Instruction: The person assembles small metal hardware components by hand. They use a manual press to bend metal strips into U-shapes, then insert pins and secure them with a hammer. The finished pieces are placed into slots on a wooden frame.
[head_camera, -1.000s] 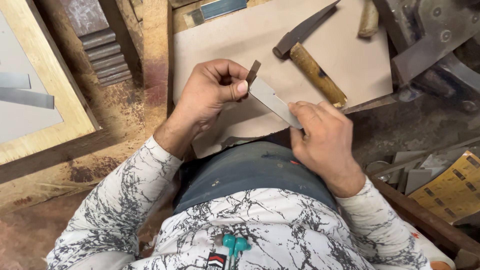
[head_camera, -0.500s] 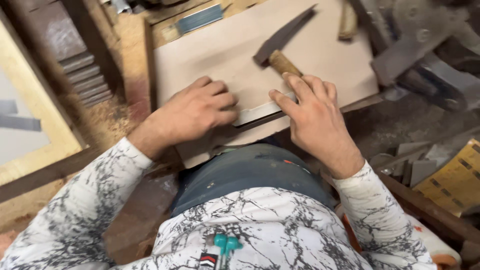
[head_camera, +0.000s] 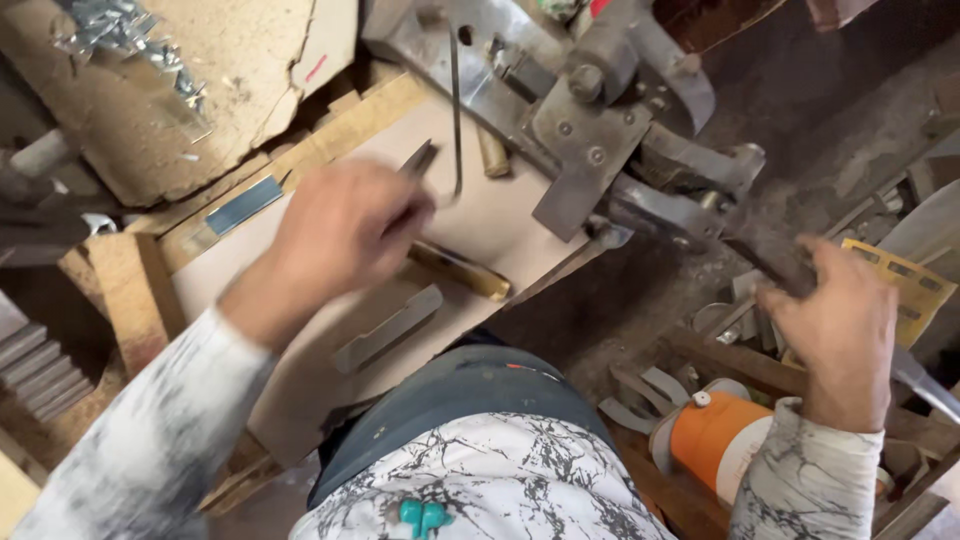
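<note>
**Both hands gripping: strip left, lever right**

Left hand (head_camera: 345, 232) is pinching a thin dark metal strip (head_camera: 420, 158) over the pale flat board (head_camera: 520, 215). Flat grey metal bar (head_camera: 390, 328) is lying below. Right hand (head_camera: 835, 325) is clamping the dark steel machine lever (head_camera: 745, 240).

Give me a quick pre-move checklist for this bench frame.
1. Right hand on the press lever: ok, fingers wrapped on it.
2. Left hand clear of the press: ok, it is over the board.
3. Left hand's grip on a small piece: cannot tell, blurred.
4. Metal strip flat on the board: ok.
5. Hammer clear of the press: ok, lying on the board.
</note>
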